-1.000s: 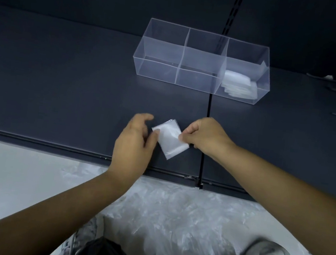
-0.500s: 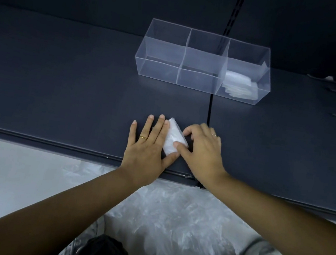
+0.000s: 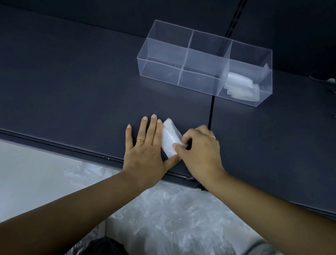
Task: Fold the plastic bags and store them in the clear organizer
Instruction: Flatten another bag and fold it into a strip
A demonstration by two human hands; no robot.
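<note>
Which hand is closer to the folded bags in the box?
Right. The right hand, pinching a bag, is below-left of the folded bags; the left hand lies farther left.

- Folded bag point(image 3: 169, 141): milky white.
- Organizer point(image 3: 161, 71): clear, without colour.
- Stored bags point(image 3: 240, 87): white.
- Shelf point(image 3: 61, 83): dark blue-grey, plain.
- Ring point(image 3: 140, 140) on the left hand point(image 3: 144, 152): gold.
- Floor point(image 3: 6, 181): light grey.
- Loose bags point(image 3: 182, 225): clear, shiny.
- Trousers point(image 3: 107, 254): black.

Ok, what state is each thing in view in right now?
folded bag: folded small, lying flat, held by both hands.
left hand: flat, fingers straight, against the bag's left edge.
right hand: fingers curled, pinching the bag's right edge.
clear organizer: upright, open-topped; left and middle compartments empty.
stored bags: folded, stacked in the right compartment.
loose bags: unfolded, in a heap.
</note>
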